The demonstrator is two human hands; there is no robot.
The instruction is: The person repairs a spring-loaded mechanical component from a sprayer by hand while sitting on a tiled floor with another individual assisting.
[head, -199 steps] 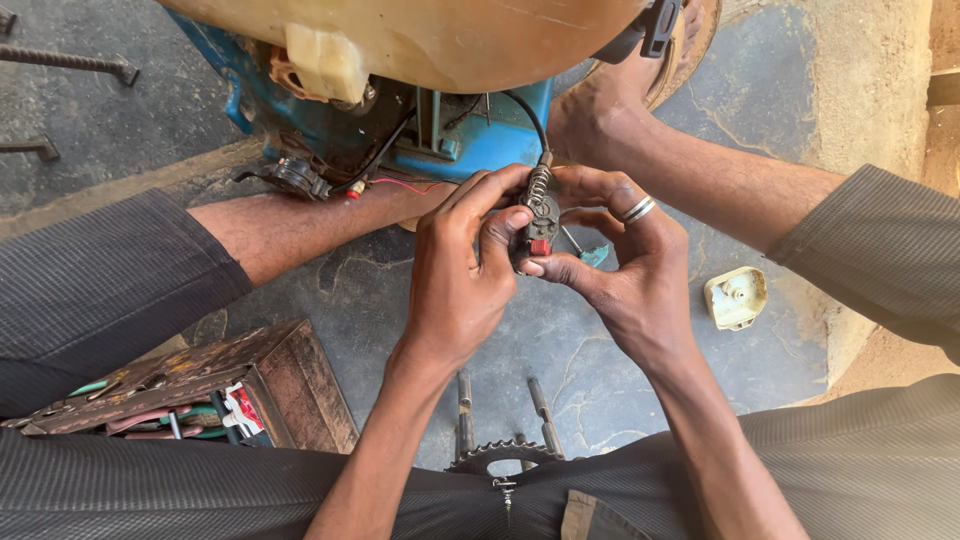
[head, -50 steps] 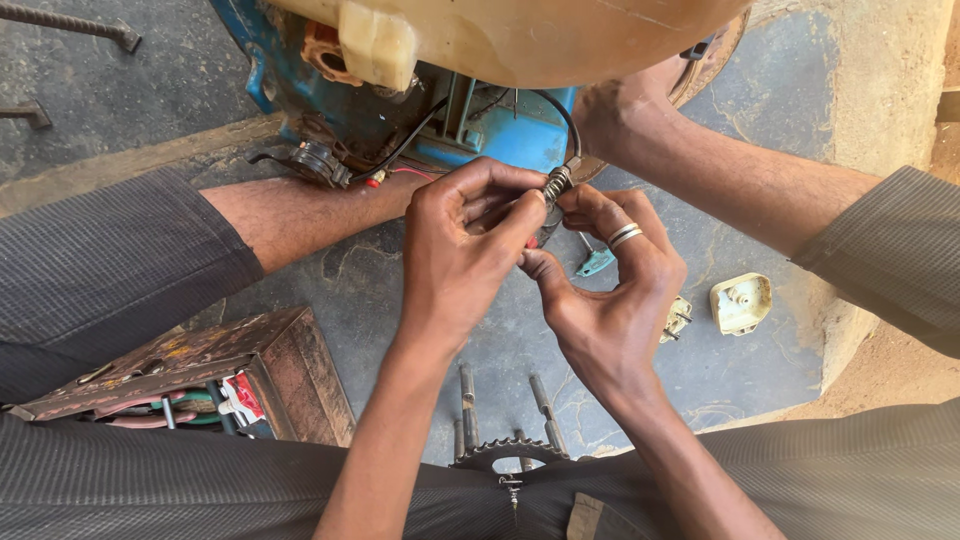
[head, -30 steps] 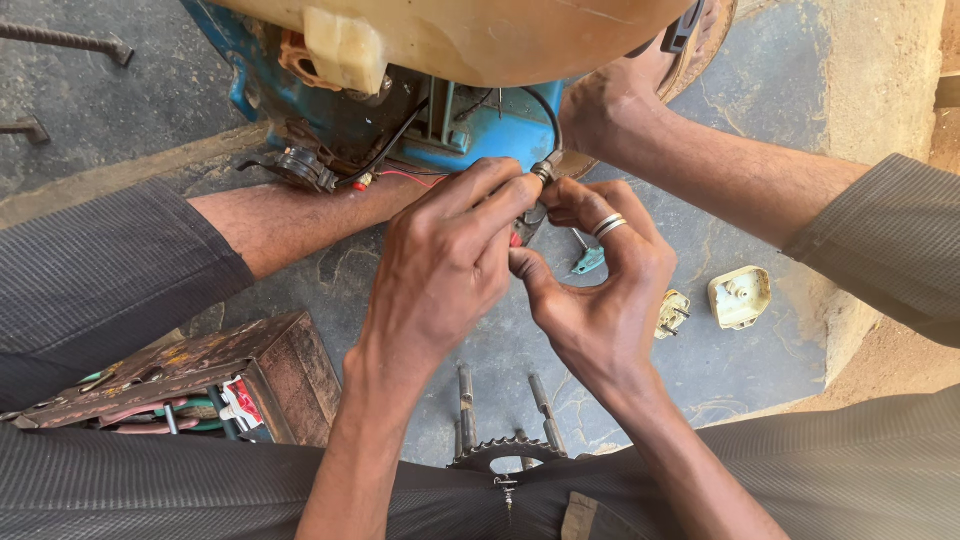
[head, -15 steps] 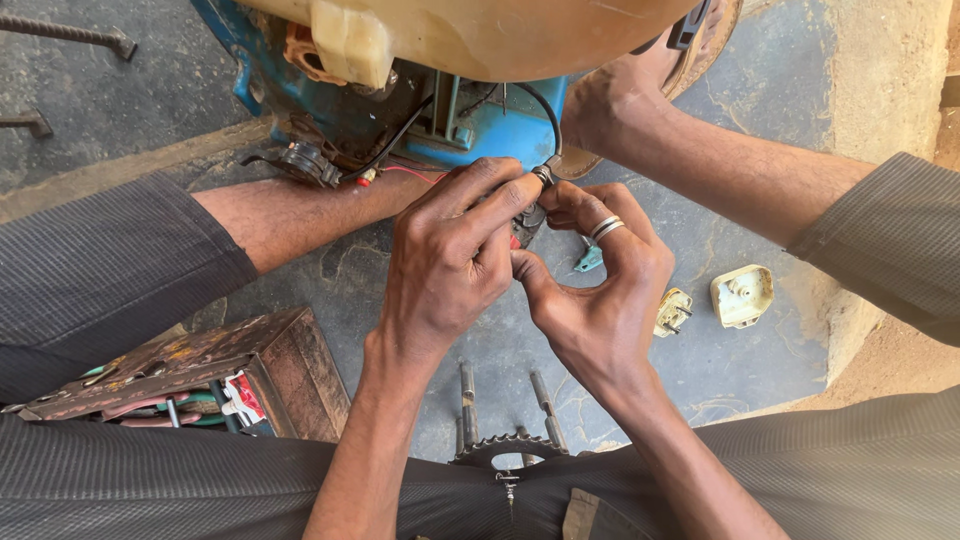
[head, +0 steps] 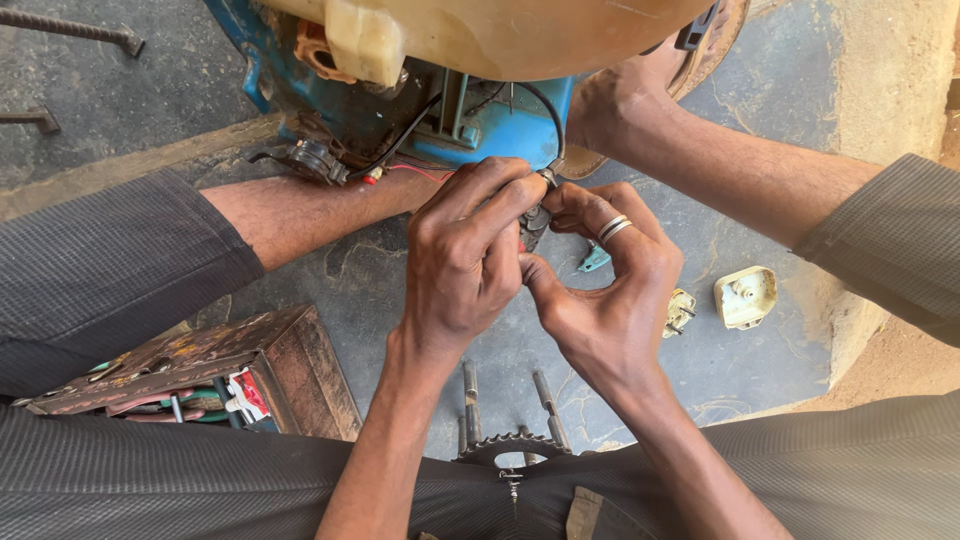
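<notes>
- Left hand (head: 465,265) and right hand (head: 610,290) together at frame centre, fingertips pinched from both sides on a small dark connector (head: 533,222) with a touch of red.
- Connector held in the air just below the blue machine (head: 480,120), at the end of a black cable (head: 545,110) looping down from it.
- Ring (head: 613,229) on a right finger; both thumbs pressed near the part, so most of it hidden.
- Exact grip point and whether the part is in one piece or two: cannot tell.
- Two other forearms, a second person's, crossing in from left and right edges toward the machine; that person's hand (head: 615,100) at upper right resting against the cream tank (head: 520,30).
- Red wire (head: 410,170) and a loose black fitting (head: 310,160) hanging under the machine at upper left, not touched.
- On the floor (head: 720,100) to the right: a cream plug half (head: 745,297), a second small plug piece (head: 679,312), a teal bit (head: 594,260), all apart from the hands.
- Rusty toolbox (head: 250,370) at lower left, tools inside; a sprocket (head: 510,447) at bottom centre.
- Judged progress: mid-work. Plug shell already lying open on the floor, cable end in hand being fitted or worked; reassembly of the loose pieces looks left to do.
</notes>
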